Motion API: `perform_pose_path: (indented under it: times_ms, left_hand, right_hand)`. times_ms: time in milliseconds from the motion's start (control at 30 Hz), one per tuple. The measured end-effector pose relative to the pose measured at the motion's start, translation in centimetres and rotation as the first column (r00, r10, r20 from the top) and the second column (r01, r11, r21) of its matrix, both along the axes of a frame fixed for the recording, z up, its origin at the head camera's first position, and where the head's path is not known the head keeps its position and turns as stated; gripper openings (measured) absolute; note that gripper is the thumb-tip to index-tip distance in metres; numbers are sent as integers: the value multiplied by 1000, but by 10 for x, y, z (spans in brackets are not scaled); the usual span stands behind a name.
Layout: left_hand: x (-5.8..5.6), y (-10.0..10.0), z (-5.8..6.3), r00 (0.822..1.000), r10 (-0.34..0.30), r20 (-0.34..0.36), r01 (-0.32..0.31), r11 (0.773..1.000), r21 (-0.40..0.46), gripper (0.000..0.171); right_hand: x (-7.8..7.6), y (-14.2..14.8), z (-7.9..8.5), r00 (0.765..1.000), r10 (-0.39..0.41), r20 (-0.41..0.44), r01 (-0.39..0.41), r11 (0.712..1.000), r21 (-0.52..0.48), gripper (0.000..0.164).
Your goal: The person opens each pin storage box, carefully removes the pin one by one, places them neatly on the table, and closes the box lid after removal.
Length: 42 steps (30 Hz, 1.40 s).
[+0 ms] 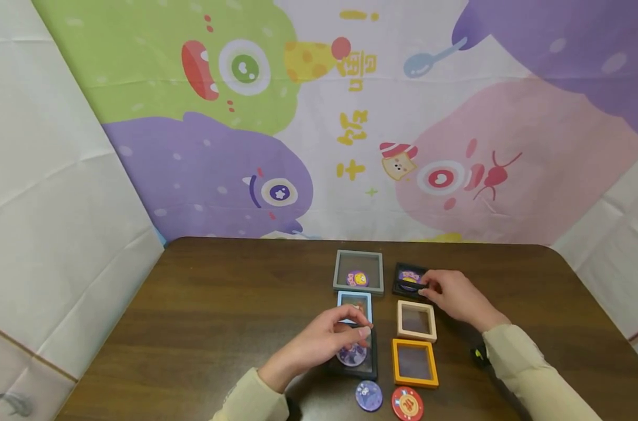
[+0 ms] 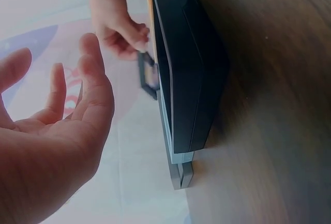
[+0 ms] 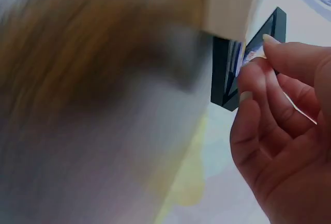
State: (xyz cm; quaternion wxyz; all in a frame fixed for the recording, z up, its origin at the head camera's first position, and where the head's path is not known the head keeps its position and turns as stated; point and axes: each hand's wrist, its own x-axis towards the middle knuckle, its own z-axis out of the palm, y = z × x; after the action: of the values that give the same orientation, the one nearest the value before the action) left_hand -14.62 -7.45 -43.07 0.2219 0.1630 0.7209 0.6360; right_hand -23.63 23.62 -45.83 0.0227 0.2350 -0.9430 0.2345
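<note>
1. Cartoon-printed cloth (image 1: 340,216), with green, purple and pink one-eyed monsters, hangs behind a dark wooden table (image 1: 219,304); pale sheets (image 1: 34,146) stand at both sides.
2. At the far end of the right-hand column of frames, the right hand (image 1: 458,295) pinches the small black frame (image 3: 221,74) between thumb and fingers, by its right side. Seen from the right wrist, two parts of this frame stand apart in a V, near the fingertips. A round purple-and-yellow badge (image 1: 409,278) shows inside it.
3. Over the large black frame (image 2: 186,69), the left hand (image 1: 326,342) hovers with its fingers loosely bent. From the left wrist, its fingertips are apart and grip nothing. A round purple badge (image 1: 352,355) shows in that frame, partly under the fingers.
4. Just beyond the large black frame lies a light-blue frame (image 1: 370,307), its contents partly covered by the left hand in the head view. Next beyond that is a grey frame (image 1: 357,262), with a yellow-and-purple badge (image 1: 358,279) in its near part.
5. Nearer than the small black frame come a beige frame (image 1: 431,321) and then an orange frame (image 1: 397,362).
6. Closest to the person, a loose blue-purple badge (image 1: 368,396) and a red badge (image 1: 407,403) lie flat on the wood, side by side but apart.
7. Both arms wear light beige sleeves (image 1: 534,374).
</note>
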Motion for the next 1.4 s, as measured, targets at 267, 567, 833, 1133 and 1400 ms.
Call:
perform_pose_path:
  times_ms: [267,567,833,1133,1400]
  left_hand:
    - [0,0,-1,1000,-1,-3,1,1000,3,19]
    - [0,3,-2,999,45,0,-44,996,73,36]
    - [7,9,2,990,-3,144,-34,966,257,51]
    - [7,11,2,983,41,178,-94,949,302,60]
    - [3,10,-2,986,-56,154,7,953,301,75]
  right_hand:
    - [32,-5,27,993,-23,-114,16,998,-60,11]
    - [82,-30,57,990,110,-90,-123,981,-153,12]
    - [109,-52,65,974,207,-88,-219,961,-170,17]
    - [111,-57,63,966,226,-124,-242,960,-138,17]
    - [113,-55,64,959,265,-100,-280,939,-200,19]
